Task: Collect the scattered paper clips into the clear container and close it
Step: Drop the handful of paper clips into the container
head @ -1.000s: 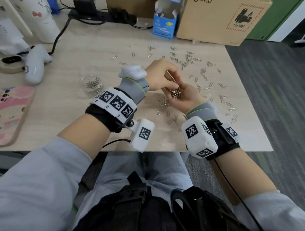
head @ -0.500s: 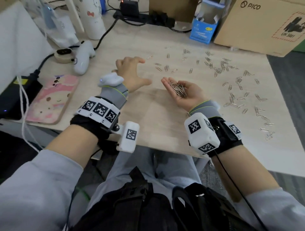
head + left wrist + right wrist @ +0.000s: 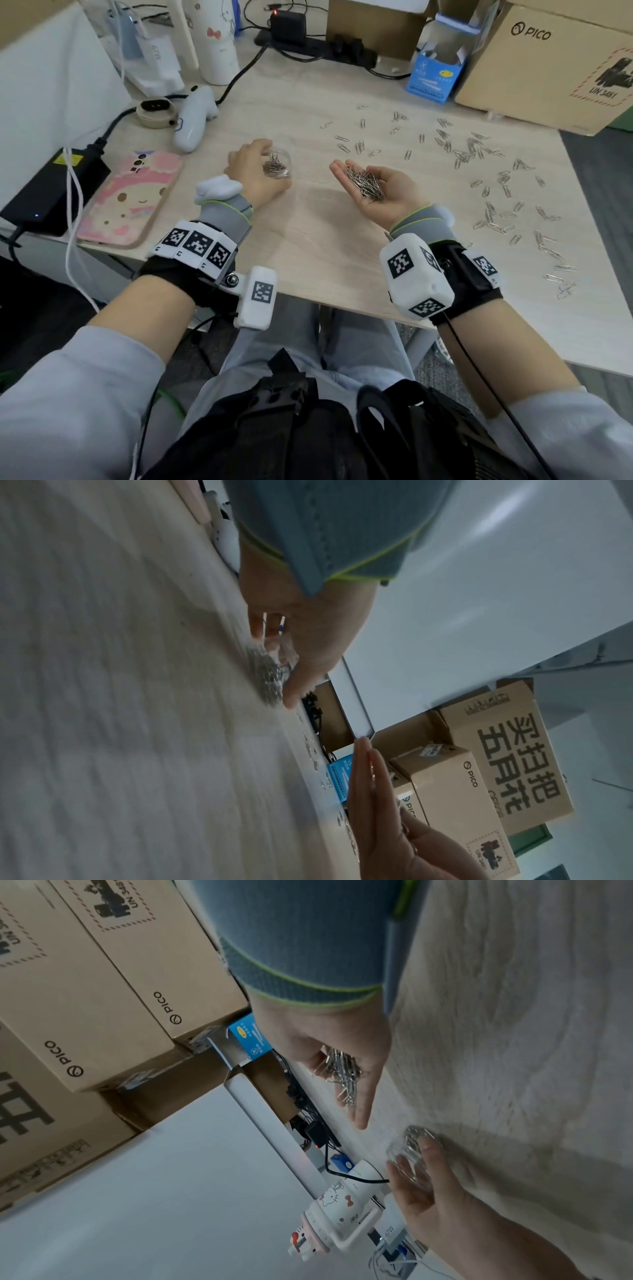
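Note:
A small clear container with several paper clips inside stands on the wooden table, left of centre. My left hand curls round it, thumb on the near side; the left wrist view shows the container under the fingers. To its right, just above the table, is my right hand, palm up with fingers nearly straight. It carries a heap of paper clips, also in the right wrist view. Scattered paper clips lie across the right half of the table.
A pink phone and a black power adapter lie at the left edge. A white controller, a white bottle, a blue box and a cardboard box line the back.
My left hand left the right palm, crossed to the left and took hold of the clear container. The right hand stays palm up with its heap of clips.

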The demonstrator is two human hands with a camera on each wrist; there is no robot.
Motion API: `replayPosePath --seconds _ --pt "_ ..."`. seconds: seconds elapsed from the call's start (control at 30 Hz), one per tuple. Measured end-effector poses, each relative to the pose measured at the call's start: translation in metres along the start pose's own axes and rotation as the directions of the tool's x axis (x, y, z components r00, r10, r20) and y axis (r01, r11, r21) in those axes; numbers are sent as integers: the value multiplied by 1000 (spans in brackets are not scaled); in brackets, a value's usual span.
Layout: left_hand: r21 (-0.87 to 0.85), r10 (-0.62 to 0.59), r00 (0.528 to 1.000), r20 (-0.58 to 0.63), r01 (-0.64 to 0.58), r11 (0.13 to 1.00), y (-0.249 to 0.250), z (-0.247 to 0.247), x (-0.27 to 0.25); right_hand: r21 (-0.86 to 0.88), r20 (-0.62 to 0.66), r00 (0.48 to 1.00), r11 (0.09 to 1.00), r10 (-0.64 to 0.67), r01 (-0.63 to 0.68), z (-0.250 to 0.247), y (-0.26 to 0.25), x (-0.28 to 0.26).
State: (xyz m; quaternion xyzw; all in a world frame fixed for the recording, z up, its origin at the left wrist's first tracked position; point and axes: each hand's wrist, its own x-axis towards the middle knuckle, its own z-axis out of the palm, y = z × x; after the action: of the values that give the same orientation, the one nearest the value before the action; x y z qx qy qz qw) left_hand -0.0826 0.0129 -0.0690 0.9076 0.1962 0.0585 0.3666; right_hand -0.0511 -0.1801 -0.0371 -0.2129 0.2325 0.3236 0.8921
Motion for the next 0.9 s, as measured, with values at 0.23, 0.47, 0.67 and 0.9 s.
replayPosePath --seconds 0.23,0.47,0.67,0.9 --pt "-133 233 967 103 -219 967 24 6 -15 -81 43 999 997 13 -10 12 6 -4" --pt "-37 281 940 192 -279 960 47 15 -22 -375 -13 1000 926 27 -30 25 4 -5" --pt "-11 244 947 210 -247 969 49 22 -19 -458 2 999 889 36 -31 29 -1 -12" --pt "-61 220 949 225 -212 975 47 27 -14 -508 20 1000 861 1 10 31 -11 -14"
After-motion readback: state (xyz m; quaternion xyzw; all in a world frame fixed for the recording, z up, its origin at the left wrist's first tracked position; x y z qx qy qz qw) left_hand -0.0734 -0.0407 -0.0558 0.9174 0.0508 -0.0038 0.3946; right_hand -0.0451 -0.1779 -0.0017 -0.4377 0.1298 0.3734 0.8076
